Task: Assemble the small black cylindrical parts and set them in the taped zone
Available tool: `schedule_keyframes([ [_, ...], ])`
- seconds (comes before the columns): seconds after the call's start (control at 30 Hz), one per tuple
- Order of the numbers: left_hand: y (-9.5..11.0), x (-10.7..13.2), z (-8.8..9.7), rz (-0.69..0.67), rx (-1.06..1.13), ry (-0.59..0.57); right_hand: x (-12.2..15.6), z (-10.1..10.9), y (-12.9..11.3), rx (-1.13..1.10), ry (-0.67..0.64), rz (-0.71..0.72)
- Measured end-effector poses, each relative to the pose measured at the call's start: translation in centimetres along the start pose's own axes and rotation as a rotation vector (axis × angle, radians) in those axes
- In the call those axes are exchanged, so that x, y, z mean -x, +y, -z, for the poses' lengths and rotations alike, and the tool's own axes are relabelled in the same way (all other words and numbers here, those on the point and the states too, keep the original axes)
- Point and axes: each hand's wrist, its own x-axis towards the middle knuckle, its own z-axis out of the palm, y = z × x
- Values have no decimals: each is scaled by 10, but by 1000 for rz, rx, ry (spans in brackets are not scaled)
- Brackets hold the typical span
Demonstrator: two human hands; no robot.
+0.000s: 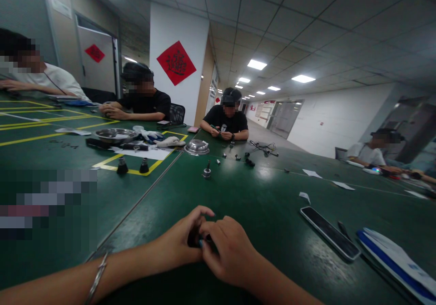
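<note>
Low in the middle of the view, my left hand [184, 241] and my right hand [231, 248] meet just above the green table. The left fingers curl round, with the index finger stretched past the right knuckles. My right thumb and fingers are pinched against the left palm. A dark gap shows between the hands; what they hold there, if anything, is too hidden to make out. Farther off on the table stands a small round metal part with an upright stem [206, 173], apart from both hands.
Two dark conical parts with metal tops [122, 165] stand at left, near a metal bowl [116, 135] and gloves [170, 141]. An upturned metal dish [196, 147] lies farther back. A phone [329, 232] and a blue-and-white packet [398, 259] lie right. Several people sit around the green table [272, 196].
</note>
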Motion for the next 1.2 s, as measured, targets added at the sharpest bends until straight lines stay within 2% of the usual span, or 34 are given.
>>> schedule_keyframes([
  [0.13,1,-1,2,-16,-10,-36,-1,4,-2,-35,26,-46],
  [0.33,6,0,1,-6,-35,-32,-3,5,-4,-11,14,55],
  [0.5,12,1,-1,-17,15,-43,-1,1,-3,17,59,-19],
  [0.77,16,0,1,-3,15,-75,-1,3,-5,4,47,32],
  [1.0,17,1,2,-18,-40,-76,-2,5,-6,-11,31,-51],
  [1.2,21,1,3,9,-34,-100,-1,6,-5,11,6,16],
])
